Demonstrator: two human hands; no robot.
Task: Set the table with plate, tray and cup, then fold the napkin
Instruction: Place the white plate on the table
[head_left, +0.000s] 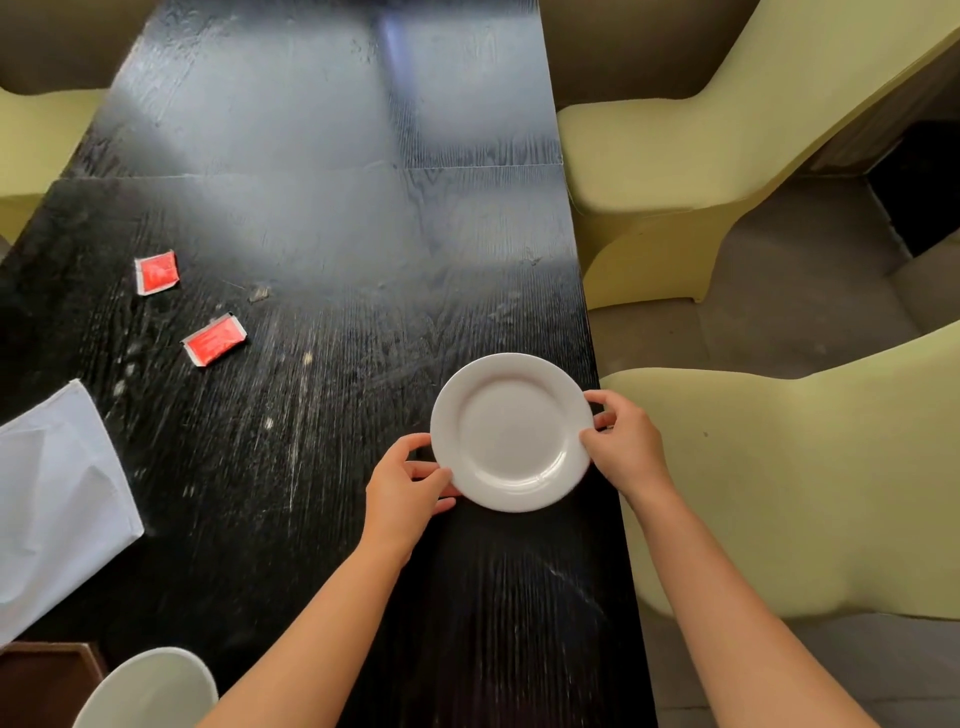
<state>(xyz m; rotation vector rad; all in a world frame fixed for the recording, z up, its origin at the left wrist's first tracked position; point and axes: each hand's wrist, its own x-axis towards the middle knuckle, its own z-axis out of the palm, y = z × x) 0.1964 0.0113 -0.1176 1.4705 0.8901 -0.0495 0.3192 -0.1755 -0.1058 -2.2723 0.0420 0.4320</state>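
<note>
- Plate (511, 431) sits on the black table (322, 218) by its right edge, in front of the nearer yellow chair (810, 483); looks flat on the wood, tho whether it's fully down or a hair lifted I can't tell
- Left hand (402, 491) grips the plate's near-left rim, fingers (431, 475) curled round the edge w/ thumb on top
- Right hand (626, 447) grips the right rim, fingers curled round it the same way
- So: plate step is under way, prob. the final nudge into place; not let go yet
- Napkin (57, 499) lies loose at the left edge of the table, white, rumpled, not folded – well apart from the plate
- White round thing (150, 686) at bottom left, cut off by the frame – could be the cup or a bowl, can't say; not set by the plate
- Brown corner (47, 670) just beside it may be the tray, unsure; also not placed
- 2 red sachets (213, 342) lie mid-left, not part of the job
- Left to do, as I judge: release plate, bring tray + cup over, fold napkin – most of the task is ahead
</note>
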